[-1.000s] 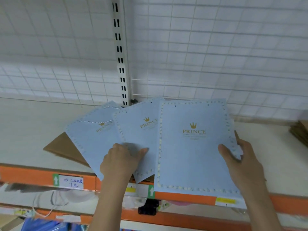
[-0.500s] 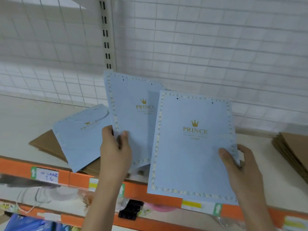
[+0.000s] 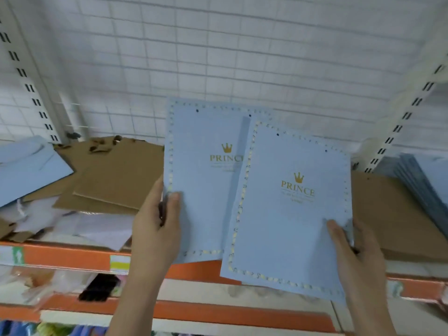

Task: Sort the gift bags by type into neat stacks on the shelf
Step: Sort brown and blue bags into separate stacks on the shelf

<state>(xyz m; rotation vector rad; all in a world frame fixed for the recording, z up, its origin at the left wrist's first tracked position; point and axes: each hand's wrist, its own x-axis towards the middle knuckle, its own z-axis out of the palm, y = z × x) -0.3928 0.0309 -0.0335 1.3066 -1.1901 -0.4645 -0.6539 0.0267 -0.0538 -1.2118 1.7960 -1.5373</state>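
Left hand (image 3: 155, 229) and right hand (image 3: 356, 253) pinch overlapping, seemingly touching bags (image 3: 291, 214).

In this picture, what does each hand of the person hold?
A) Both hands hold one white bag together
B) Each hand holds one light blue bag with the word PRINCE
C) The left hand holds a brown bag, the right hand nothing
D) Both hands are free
B: the left hand grips one light blue PRINCE bag at its left edge, and the right hand grips another blue bag at its right edge.
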